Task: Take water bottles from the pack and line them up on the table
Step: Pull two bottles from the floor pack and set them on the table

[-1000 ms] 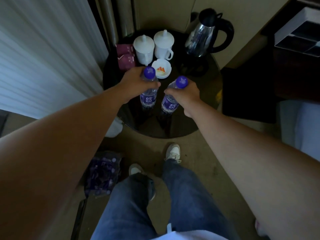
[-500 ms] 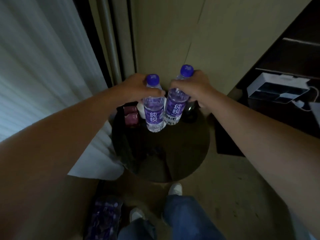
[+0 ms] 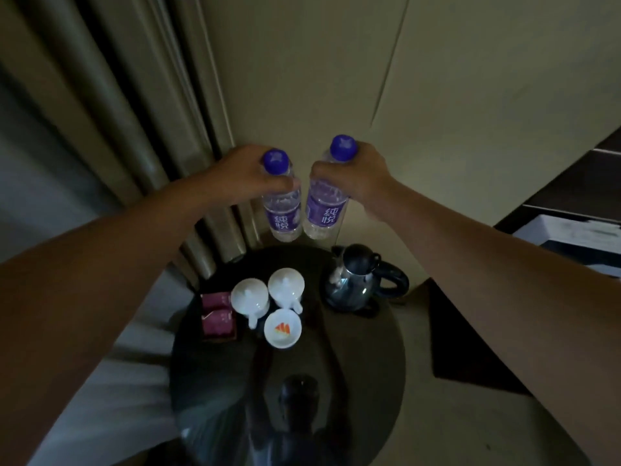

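My left hand (image 3: 247,174) grips a clear water bottle (image 3: 282,213) with a purple cap and purple label, just below the cap. My right hand (image 3: 356,176) grips a second, like bottle (image 3: 324,213) the same way. Both bottles hang side by side in the air, almost touching, above the far edge of the round dark glass table (image 3: 363,381). The right bottle tilts slightly. The pack of bottles is out of view.
On the table stand two lidded white cups (image 3: 250,299), a small white dish (image 3: 281,328), a maroon box (image 3: 217,316) and a black electric kettle (image 3: 356,284). Curtains (image 3: 111,105) hang at the left, a wall rises behind, and a dark cabinet (image 3: 578,183) is at the right.
Both hands have lifted the bottles off the table and carried them up and away toward its far edge. The view has tilted up, so my legs and the pack have left the frame.
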